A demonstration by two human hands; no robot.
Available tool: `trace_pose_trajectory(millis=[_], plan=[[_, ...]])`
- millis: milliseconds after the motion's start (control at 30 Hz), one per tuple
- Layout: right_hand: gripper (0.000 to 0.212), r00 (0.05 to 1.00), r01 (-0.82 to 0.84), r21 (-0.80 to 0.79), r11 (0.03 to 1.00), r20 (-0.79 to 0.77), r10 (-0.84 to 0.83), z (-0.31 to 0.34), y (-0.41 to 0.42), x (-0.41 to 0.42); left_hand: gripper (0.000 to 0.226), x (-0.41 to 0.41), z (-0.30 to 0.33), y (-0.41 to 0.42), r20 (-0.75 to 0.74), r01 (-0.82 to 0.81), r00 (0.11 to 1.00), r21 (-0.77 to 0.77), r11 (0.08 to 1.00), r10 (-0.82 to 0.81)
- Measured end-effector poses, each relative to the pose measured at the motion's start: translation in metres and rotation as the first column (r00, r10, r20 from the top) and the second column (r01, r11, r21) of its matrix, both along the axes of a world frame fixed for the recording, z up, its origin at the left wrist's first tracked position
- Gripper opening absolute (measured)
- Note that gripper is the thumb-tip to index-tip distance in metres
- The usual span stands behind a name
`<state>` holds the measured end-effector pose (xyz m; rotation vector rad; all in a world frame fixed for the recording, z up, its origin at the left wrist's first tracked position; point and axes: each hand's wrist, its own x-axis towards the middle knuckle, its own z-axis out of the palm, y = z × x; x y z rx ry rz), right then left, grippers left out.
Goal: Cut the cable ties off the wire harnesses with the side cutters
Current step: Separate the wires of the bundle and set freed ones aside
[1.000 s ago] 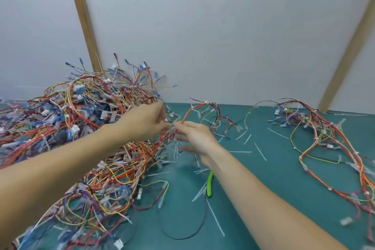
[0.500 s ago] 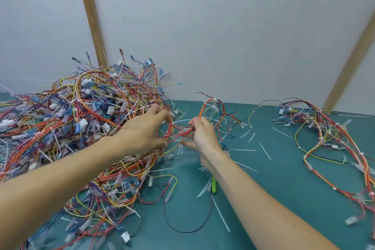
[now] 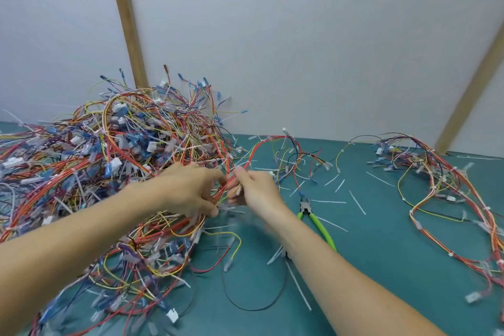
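Teal table (image 3: pixel 381 267): wire harnesses (image 3: pixel 95 172), side cutters (image 3: pixel 313 215), cut ties (image 3: pixel 357 202)

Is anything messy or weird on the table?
Yes. Cut white cable ties lie scattered over the green mat, and the side cutters lie loose beside the right hand. Both hands, the left hand too, grip wires at the edge of the big tangled pile. Nothing looks broken.

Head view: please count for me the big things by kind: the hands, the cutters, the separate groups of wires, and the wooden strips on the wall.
Hands: 2, left hand and right hand, both gripping red wires
Side cutters: 1, lying on the table
Wire groups: 2, big pile and smaller bunch
Wooden strips: 2, and
Total: 7
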<state>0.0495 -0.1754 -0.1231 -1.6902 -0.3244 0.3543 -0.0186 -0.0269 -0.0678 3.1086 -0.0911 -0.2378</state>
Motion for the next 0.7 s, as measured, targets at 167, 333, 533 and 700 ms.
trace_pose_trajectory(millis=[167,333,533,700], plan=[[0.039,0.975,0.149,0.159,0.976,-0.191,-0.117,-0.004,-0.005,-0.001,0.011,-0.005,0.037,0.024,-0.033,-0.030,0.999,-0.409,0.912,0.018],[0.038,0.946,0.190,0.301,0.934,-0.311,-0.092,0.009,-0.016,0.008,0.026,-0.014,0.032,0.018,-0.026,-0.040,0.999,-0.290,0.956,0.034],[0.040,0.973,0.166,0.250,0.954,-0.200,-0.117,0.014,-0.014,0.009,0.019,-0.009,0.033,0.006,0.090,-0.112,0.990,0.065,0.992,0.106],[0.034,0.969,-0.070,0.176,0.982,-0.224,0.109,0.001,-0.027,0.007,0.032,-0.006,0.034,-0.016,0.110,0.031,0.994,-0.047,0.998,-0.026]])
